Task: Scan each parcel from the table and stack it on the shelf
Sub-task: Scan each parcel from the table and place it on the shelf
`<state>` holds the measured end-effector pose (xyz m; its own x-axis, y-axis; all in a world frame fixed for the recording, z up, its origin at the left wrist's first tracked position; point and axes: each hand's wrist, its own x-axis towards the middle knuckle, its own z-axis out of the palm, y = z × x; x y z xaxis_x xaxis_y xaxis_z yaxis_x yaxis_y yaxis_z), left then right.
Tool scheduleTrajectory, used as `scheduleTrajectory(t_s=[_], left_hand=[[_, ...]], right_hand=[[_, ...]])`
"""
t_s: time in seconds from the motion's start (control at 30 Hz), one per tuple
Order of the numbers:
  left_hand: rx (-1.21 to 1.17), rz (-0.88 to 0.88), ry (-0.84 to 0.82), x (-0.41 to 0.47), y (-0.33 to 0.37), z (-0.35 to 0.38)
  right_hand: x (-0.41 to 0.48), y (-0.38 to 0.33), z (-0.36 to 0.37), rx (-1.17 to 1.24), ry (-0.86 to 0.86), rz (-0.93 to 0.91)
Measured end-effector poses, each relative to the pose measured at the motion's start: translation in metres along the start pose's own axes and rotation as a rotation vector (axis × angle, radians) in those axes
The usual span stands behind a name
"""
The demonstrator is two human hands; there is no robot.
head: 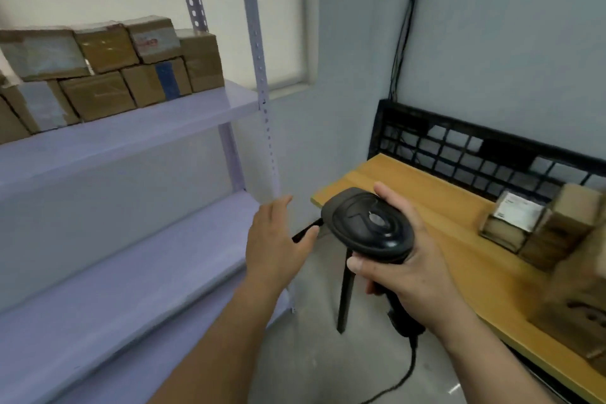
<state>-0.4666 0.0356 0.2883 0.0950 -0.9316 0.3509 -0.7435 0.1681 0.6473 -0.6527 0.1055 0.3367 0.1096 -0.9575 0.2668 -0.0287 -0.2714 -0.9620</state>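
Note:
My right hand (pixel 406 269) grips a black barcode scanner (pixel 367 226) by its handle, low in the middle of the view, with its cable trailing to the floor. My left hand (pixel 275 239) hovers empty beside the scanner, fingers straight, just in front of the shelf's front post. Several brown cardboard parcels (pixel 108 72) are stacked in two layers on the upper board of the pale purple shelf (pixel 137 128) at the left. More parcels (pixel 557 233), one with a white label, sit on the wooden table (pixel 426 203) at the right.
A black mesh crate (pixel 459 147) stands at the back of the table against the wall, with cables running up behind it. The lower shelf board (pixel 114 298) carries nothing. The table's black leg (pixel 346 292) stands on the grey floor between shelf and table.

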Motion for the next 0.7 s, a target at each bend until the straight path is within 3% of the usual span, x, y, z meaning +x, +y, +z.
scheduleTrajectory(t_s=[0.7], left_hand=[[-0.091, 0.322, -0.488, -0.02, 0.174, 0.192]], right_hand=[[-0.082, 0.01, -0.184, -0.113, 0.522, 0.094]])
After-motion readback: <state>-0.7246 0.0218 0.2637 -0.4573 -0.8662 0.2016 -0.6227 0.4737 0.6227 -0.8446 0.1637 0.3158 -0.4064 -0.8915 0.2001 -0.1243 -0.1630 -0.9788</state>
